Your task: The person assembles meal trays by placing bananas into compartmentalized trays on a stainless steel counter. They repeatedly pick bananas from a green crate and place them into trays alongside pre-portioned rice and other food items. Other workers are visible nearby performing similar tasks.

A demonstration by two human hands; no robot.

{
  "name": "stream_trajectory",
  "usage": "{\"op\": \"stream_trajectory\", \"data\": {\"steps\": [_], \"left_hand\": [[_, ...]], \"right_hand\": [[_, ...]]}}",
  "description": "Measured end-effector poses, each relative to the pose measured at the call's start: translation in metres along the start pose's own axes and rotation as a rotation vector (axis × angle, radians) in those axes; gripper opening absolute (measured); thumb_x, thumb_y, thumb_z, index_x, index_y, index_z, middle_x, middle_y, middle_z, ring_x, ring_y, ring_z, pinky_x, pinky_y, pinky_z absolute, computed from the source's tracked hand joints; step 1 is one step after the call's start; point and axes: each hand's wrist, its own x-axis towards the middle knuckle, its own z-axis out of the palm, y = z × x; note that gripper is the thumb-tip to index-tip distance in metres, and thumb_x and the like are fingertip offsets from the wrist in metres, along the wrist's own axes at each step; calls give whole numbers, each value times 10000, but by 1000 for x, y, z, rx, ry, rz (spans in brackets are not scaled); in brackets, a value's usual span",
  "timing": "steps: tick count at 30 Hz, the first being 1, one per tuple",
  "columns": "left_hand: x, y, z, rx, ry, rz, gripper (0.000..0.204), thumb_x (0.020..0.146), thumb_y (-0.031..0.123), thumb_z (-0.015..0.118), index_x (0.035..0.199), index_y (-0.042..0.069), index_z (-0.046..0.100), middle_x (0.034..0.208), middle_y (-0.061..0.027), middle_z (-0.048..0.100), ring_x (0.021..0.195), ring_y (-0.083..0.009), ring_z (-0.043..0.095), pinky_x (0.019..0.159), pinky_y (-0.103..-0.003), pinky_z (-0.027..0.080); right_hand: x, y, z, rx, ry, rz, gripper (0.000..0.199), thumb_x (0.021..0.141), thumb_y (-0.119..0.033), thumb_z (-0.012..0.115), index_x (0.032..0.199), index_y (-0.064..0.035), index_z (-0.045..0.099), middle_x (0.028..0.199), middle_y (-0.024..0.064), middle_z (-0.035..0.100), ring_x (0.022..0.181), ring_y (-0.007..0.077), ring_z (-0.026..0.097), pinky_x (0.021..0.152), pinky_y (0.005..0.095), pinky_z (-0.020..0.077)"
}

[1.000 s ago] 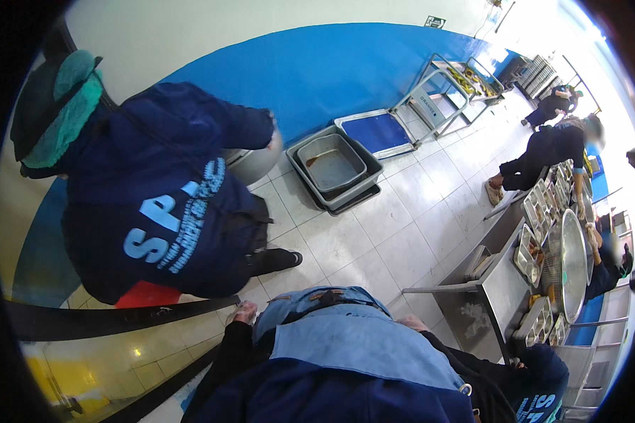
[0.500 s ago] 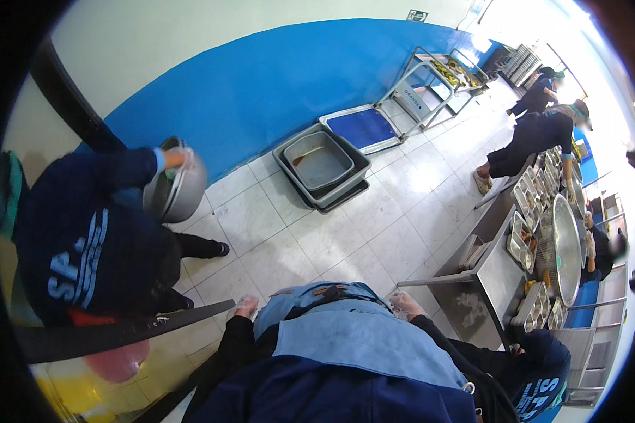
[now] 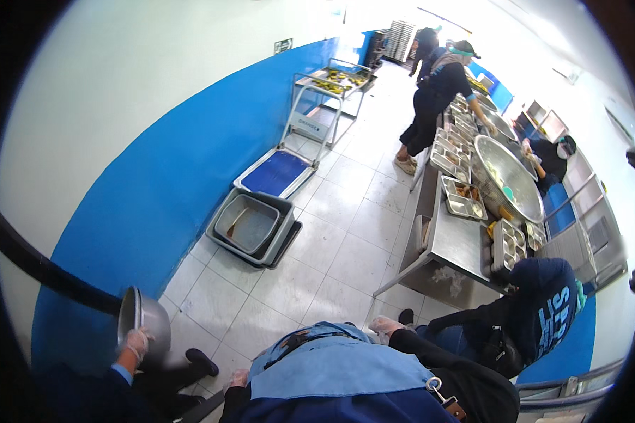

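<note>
Swinging round, the view now finds the long steel table [image 3: 450, 240] at two o'clock, gloved left hand [image 3: 238, 379] and right hand [image 3: 386, 326] hanging empty, so steady footing comes first.

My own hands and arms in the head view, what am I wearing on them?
Both hands wear thin, clear disposable gloves: the left hand shows at the apron's edge, the right hand beside the light blue apron. The right sleeve is long and black; the left sleeve is dark too, mostly hidden. No markings show on either sleeve.
</note>
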Motion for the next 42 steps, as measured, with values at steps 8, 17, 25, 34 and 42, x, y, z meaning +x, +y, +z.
{"op": "stream_trajectory", "data": {"steps": [8,17,25,34,42], "left_hand": [[53,39,-127,-381,32,-142,312,925,285,508,1108,68,636,1017,-157,672,851,-296,644,730,-406,497],[84,80,-232,-689,46,-336,233,938,198,481,1090,74,608,943,-178,667,714,-317,659,621,-367,517],[118,181,-243,-1265,-772,-459,202,898,248,523,1020,113,610,826,-102,610,877,-293,620,657,-377,465],[331,497,-57,392,-584,995,139,930,209,559,979,110,643,716,-16,576,646,-194,586,559,-346,456],[462,661,18,-244,-400,147,178,928,135,611,1085,57,640,747,-7,594,632,-173,583,550,-333,493]], "right_hand": [[-32,17,33,217,64,42,343,843,-325,628,885,6,710,860,182,707,833,324,660,744,449,476],[-84,-19,0,718,272,525,211,842,-220,619,844,-17,679,737,87,668,599,167,631,532,342,507],[-9,-10,-206,1245,1007,302,239,921,-253,624,990,-25,649,783,95,671,623,188,651,576,328,562],[129,73,-476,1381,1421,298,214,907,-204,620,1003,-14,592,758,54,594,558,136,587,491,282,513],[249,31,-515,1224,819,294,184,955,-240,633,997,-62,637,819,50,653,627,129,617,564,268,531]]}}
